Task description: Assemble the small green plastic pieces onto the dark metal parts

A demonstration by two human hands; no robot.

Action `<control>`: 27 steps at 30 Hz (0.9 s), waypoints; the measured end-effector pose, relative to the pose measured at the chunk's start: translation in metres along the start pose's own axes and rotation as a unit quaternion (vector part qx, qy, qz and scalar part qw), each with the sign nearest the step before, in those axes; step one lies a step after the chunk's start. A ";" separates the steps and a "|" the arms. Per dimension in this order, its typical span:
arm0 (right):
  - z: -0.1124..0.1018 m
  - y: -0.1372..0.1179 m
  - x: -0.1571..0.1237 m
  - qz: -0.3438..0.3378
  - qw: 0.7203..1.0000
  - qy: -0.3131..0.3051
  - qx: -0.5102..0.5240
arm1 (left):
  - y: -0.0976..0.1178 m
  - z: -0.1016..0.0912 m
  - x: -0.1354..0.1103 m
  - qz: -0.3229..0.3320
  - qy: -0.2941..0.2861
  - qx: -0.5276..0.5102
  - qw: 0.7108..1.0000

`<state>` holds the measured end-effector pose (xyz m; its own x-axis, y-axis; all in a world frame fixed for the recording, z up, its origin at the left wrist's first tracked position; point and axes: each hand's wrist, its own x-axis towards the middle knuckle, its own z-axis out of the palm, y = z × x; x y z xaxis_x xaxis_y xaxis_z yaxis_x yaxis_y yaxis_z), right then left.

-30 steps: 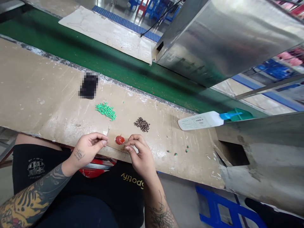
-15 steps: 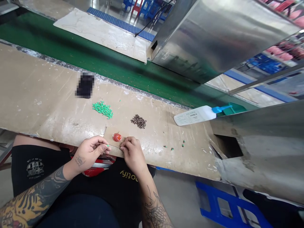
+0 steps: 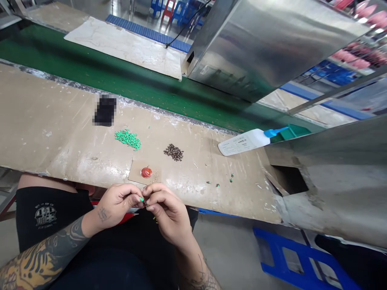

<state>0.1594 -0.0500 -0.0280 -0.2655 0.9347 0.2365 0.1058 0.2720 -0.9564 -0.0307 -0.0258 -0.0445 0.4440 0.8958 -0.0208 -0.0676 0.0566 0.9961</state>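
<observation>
L hand [image 3: 117, 200] and R hand [image 3: 167, 210], apart a moment ago, now meet just off desk [image 3: 45, 121] edge, fingers [image 3: 132, 197] closed, pinching green bead [image 3: 141, 199] to dark bead [image 3: 145, 204].

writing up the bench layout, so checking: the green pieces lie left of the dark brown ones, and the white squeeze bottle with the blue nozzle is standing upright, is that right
Not quite: the white squeeze bottle with the blue nozzle is lying on its side, not standing upright, as the head view shows. The green pieces do lie left of the dark brown ones.
</observation>
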 end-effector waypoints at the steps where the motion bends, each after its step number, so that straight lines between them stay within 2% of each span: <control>1: 0.000 -0.001 0.000 -0.001 1.000 0.002 -0.007 | 0.001 0.000 0.000 0.011 0.001 0.011 1.000; 19: 0.001 0.002 0.002 -0.030 0.999 -0.013 -0.044 | -0.003 0.005 -0.003 0.056 0.011 0.055 0.997; 27: -0.001 -0.001 0.001 -0.038 0.997 -0.038 -0.047 | -0.003 0.008 -0.007 0.128 0.035 0.138 0.981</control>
<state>0.1603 -0.0486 -0.0266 -0.3479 0.8917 0.2897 0.1708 0.3641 -0.9156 -0.0267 -0.0360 -0.0465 0.3811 0.8936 0.2371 0.0808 -0.2877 0.9543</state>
